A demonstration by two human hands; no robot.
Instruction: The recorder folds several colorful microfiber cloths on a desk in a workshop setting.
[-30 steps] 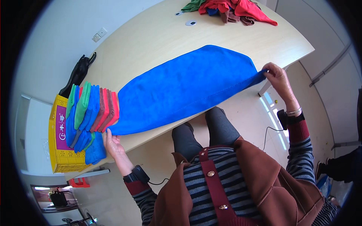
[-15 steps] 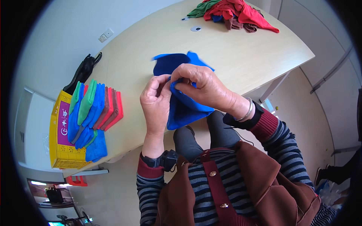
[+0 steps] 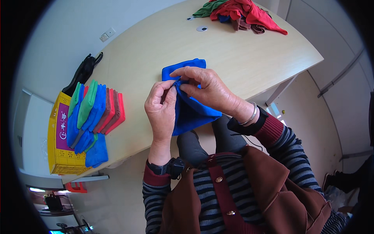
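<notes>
A blue cloth (image 3: 194, 115) hangs from my fingers over the table's near edge, its far part resting folded on the tabletop. My left hand (image 3: 160, 103) pinches the cloth's stitched edge between thumb and fingers. Close beside it, my right hand (image 3: 206, 86) grips the same edge with thumb and forefinger. The two hands nearly touch at the pinched spot. To the left, folded cloths (image 3: 95, 107) in green, blue, brown and red stand in rows against and over a yellow box (image 3: 54, 134).
The pale wooden table (image 3: 144, 50) carries a loose pile of red, green, blue and brown cloths (image 3: 245, 15) at its far right. Two round cable-hole covers (image 3: 202, 29) sit near that pile. A black object (image 3: 82, 74) lies behind the yellow box. A wall socket (image 3: 107, 34) is at the far left.
The far part of the blue cloth has settled from raised, blurred flaps into a flatter fold. Both hands keep their pinch in nearly the same place.
</notes>
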